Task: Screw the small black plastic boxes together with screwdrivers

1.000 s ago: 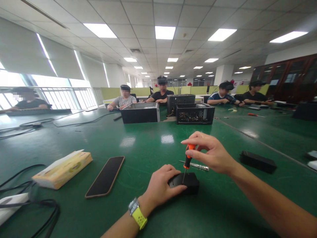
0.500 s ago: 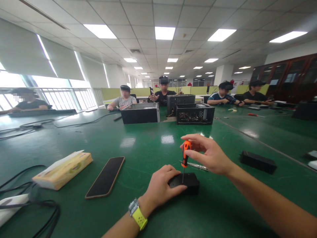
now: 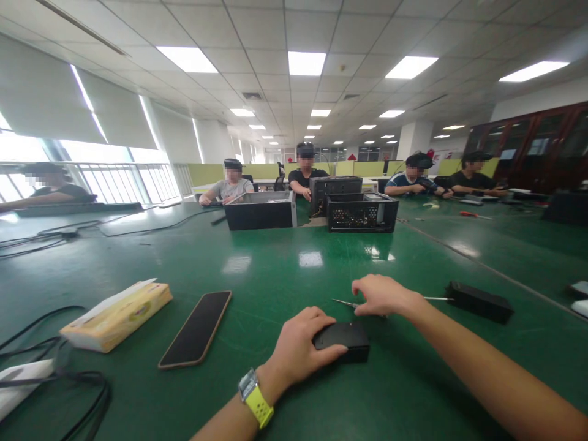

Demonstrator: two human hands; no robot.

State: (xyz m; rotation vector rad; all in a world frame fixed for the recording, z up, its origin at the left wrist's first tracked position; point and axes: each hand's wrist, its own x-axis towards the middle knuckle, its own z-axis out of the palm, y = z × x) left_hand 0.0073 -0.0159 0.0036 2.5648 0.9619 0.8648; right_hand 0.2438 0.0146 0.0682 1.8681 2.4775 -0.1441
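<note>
My left hand is wrapped round a small black rectangular box on the green table and presses it down. The thumb lies along the near side, the fingers over the far side. Just beyond the box, my right hand hovers low with thumb and forefinger apart. Under it lies a slim silver pointed tool, its rear part mostly covered by the hand. A thin metal shaft sticks out to the right of my right wrist; its handle is hidden.
A second black box lies to the right. On the left are a phone, a tissue pack and black cables. Open computer cases stand across the table, with several people seated beyond.
The orange-and-black screwdriver has left the box and my right hand's fingers. That hand has dropped lower, over the silver tool. My left hand keeps its hold.
</note>
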